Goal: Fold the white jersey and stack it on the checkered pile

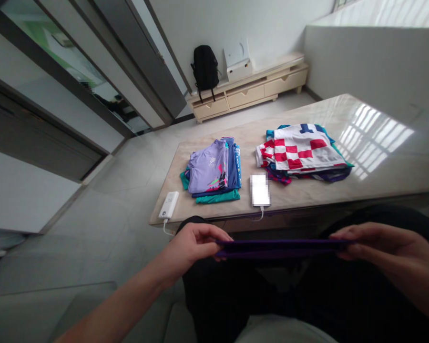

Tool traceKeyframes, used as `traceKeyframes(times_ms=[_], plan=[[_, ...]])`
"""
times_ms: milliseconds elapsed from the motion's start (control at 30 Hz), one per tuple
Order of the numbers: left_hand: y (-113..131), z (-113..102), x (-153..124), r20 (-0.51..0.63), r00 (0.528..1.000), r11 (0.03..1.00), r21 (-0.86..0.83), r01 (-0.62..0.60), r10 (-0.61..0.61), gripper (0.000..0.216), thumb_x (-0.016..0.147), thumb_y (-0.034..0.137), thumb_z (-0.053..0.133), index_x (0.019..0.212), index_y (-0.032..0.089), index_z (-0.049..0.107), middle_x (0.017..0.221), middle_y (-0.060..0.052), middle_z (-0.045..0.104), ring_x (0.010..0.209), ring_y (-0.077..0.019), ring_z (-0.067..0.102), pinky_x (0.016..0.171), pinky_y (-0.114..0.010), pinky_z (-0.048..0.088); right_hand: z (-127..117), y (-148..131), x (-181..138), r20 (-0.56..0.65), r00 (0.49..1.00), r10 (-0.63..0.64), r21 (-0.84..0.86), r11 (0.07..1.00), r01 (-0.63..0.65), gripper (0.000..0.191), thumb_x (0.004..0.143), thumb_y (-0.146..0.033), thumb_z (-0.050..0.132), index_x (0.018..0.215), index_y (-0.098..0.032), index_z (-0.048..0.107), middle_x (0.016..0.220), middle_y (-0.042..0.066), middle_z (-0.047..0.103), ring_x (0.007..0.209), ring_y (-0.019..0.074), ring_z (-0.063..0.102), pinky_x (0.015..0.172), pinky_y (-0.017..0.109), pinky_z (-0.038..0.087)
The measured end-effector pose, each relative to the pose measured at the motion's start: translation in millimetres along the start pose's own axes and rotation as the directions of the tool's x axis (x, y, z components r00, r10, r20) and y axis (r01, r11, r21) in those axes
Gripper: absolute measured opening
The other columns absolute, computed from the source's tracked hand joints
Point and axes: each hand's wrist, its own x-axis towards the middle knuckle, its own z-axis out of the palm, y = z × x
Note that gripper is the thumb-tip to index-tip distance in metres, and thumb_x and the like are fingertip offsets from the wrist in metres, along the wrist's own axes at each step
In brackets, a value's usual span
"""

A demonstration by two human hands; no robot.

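Note:
A dark purple piece of clothing is stretched level above my lap, seen nearly edge-on, so its exact kind is hidden. My left hand pinches its left end between thumb and fingers. At the opposite end, my right hand grips the edge in the same way. Beyond them on the table lies a stack of folded clothes, with a lilac printed garment on top. Farther right is a second stack, topped by a white shirt with red checks and a dark blue number.
Between the stacks, near the front edge of the marble-look table, lies a device with a blurred white screen and a cable. A white power bank sits at the left corner. A low cabinet with a black backpack stands by the wall.

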Motion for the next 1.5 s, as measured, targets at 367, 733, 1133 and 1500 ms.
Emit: traceKeyframes(times_ms=[367,733,1133,1500], plan=[[2,0,1,0.022,0.996,0.969,0.23,-0.093,0.09,0.021,0.077,0.014,0.063,0.092,0.014,0.078,0.099,-0.007,0.073,0.081,-0.0163,0.066,0.072,-0.026,0.052,9,-11,-4,-0.054,0.992,-0.11,-0.061,0.992,0.107,0.029,0.054,-0.046,0.092,0.075,-0.028,0.085,0.087,0.01,0.081,0.072,0.0295,0.077,0.071,0.034,0.068],[-1,6,-2,0.088,0.963,0.725,0.642,-0.249,0.254,0.034,0.077,0.001,0.055,0.1,0.02,0.072,0.095,-0.001,0.071,0.078,-0.0136,0.06,0.071,-0.023,0.045,1,-11,-1,-0.069,0.978,-0.195,-0.147,0.972,0.184,0.028,0.056,-0.048,0.091,0.074,-0.028,0.085,0.085,0.009,0.08,0.071,0.029,0.077,0.07,0.035,0.068],[-4,0,-5,0.314,0.889,0.636,0.621,-0.458,0.333,0.025,0.092,0.008,0.057,0.104,0.022,0.074,0.111,-0.005,0.071,0.101,-0.0171,0.068,0.093,-0.027,0.05,3,-12,4,-0.138,0.98,-0.14,-0.084,0.988,0.129,0.032,0.05,-0.047,0.093,0.072,-0.026,0.084,0.082,0.01,0.08,0.068,0.0296,0.075,0.065,0.038,0.067],[-8,-5,-6,0.492,0.836,0.513,0.666,-0.542,0.243,0.017,0.102,0.026,0.058,0.11,0.018,0.071,0.12,-0.009,0.069,0.1,-0.0174,0.069,0.09,-0.023,0.051,2,-11,2,-0.169,0.981,-0.1,-0.078,0.993,0.088,0.036,0.047,-0.047,0.095,0.074,-0.025,0.084,0.084,0.01,0.08,0.069,0.0268,0.075,0.069,0.033,0.067]])
